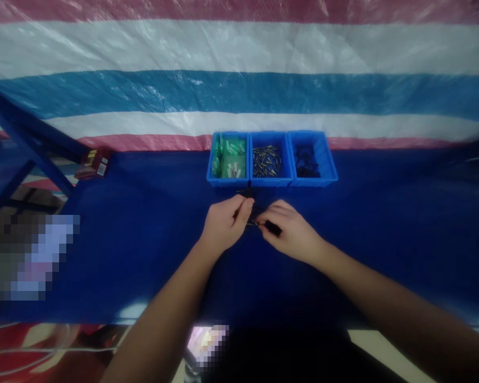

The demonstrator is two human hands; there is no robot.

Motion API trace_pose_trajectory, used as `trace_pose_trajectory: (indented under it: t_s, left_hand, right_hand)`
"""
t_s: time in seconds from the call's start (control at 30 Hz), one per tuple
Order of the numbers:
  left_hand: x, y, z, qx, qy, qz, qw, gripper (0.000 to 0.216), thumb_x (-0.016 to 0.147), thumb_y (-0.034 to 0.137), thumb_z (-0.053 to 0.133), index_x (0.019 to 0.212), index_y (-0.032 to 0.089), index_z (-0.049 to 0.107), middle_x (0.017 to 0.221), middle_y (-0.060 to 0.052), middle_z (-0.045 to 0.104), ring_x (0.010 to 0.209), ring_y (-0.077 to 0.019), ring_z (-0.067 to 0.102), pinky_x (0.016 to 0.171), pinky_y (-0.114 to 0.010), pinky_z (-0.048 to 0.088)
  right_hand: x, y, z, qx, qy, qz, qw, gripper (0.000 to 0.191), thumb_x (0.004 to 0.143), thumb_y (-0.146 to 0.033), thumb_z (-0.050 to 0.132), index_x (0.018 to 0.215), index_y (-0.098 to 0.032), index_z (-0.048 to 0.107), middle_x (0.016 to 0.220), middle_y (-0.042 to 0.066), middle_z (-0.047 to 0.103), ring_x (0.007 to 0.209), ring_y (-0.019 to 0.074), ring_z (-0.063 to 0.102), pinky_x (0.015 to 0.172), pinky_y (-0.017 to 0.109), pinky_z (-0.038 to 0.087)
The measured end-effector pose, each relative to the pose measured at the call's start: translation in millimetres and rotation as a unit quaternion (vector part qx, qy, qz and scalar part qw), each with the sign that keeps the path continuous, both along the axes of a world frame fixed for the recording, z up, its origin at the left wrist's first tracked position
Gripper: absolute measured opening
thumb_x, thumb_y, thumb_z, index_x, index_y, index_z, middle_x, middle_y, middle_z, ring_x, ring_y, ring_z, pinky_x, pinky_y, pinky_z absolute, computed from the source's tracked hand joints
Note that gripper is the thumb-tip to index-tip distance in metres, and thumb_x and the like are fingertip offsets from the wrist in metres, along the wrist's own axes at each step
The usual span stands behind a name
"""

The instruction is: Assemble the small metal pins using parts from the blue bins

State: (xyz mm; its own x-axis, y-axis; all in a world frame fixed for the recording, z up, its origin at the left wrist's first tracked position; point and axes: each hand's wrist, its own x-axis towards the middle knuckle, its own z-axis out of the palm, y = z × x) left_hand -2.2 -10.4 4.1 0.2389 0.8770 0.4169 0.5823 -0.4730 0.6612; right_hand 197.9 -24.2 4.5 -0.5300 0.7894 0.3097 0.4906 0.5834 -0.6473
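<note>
My left hand [226,222] is closed in a pinch over the blue table, in front of the bins. What its fingers hold is hidden behind them. Close beside it, my right hand [289,231] is closed on a small black part [273,227], which shows between the fingers and palm. A thin brass-coloured pin [252,224] lies in the gap between both hands, at the right fingertips; I cannot tell which hand bears it. Just beyond the left hand, several small dark pieces [246,192] lie by the bins.
Three joined blue bins stand at the back: the left bin [228,182] has green packets and pale pieces, the middle bin [270,182] thin dark-and-brass pins, the right bin [314,182] black parts. A red box [92,164] sits far left by a blue frame [32,143]. Striped sheeting [239,93] hangs behind.
</note>
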Motion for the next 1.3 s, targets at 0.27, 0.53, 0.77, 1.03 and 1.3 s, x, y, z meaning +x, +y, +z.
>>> trace_pose_trajectory:
  t_s: [0.27,0.53,0.77,1.03,1.3]
  left_hand:
    - [-0.3,0.0,-0.7,-0.002,0.002,0.0,1.0,0.036,0.103,0.036,0.047,0.078,0.017,0.066,0.063,0.001,0.063,0.054,-0.0093,0.055,0.055,-0.023,0.041]
    - [0.1,-0.1,0.7,0.001,0.004,-0.004,1.0,0.035,0.103,0.034,0.047,0.079,0.017,0.065,0.065,0.001,0.065,0.056,-0.0094,0.058,0.057,-0.023,0.042]
    - [-0.4,-0.8,-0.8,0.0,0.013,0.001,1.0,0.037,0.103,0.037,0.047,0.078,0.017,0.066,0.067,0.0,0.068,0.057,-0.0101,0.059,0.057,-0.023,0.042]
    - [-0.5,-0.2,-1.9,-0.001,0.01,-0.005,1.0,0.037,0.103,0.037,0.047,0.077,0.017,0.066,0.067,0.0,0.066,0.058,-0.0103,0.058,0.059,-0.024,0.042]
    - [-0.4,-0.6,-1.3,-0.019,0.011,-0.034,0.999,0.033,0.102,0.036,0.05,0.08,0.018,0.066,0.066,0.001,0.063,0.059,-0.0103,0.057,0.059,-0.024,0.041]
  right_hand:
    - [0.6,-0.8,0.4,0.001,-0.012,-0.004,1.0,0.024,0.078,-0.005,0.061,0.096,-0.02,0.066,0.079,0.002,0.067,0.088,0.0223,0.057,0.082,0.037,0.051]
    - [0.4,-2.9,1.3,0.007,-0.072,0.001,0.997,0.017,0.092,-0.022,0.063,0.108,-0.02,0.071,0.091,0.007,0.07,0.093,0.0242,0.056,0.084,0.041,0.049]
    - [-0.4,-3.7,0.2,0.018,-0.077,-0.009,0.997,0.013,0.094,-0.018,0.059,0.091,-0.02,0.072,0.087,0.007,0.069,0.093,0.0247,0.056,0.083,0.041,0.049]
    - [-0.9,-4.4,6.2,0.023,-0.107,-0.039,0.993,0.008,0.088,-0.012,0.056,0.086,-0.019,0.06,0.09,0.008,0.065,0.096,0.027,0.055,0.086,0.043,0.047]
    - [0.4,-3.7,2.8,0.008,0.024,-0.132,0.991,0.006,0.094,-0.017,0.055,0.095,-0.022,0.058,0.09,0.006,0.065,0.087,0.0217,0.062,0.078,0.036,0.053]
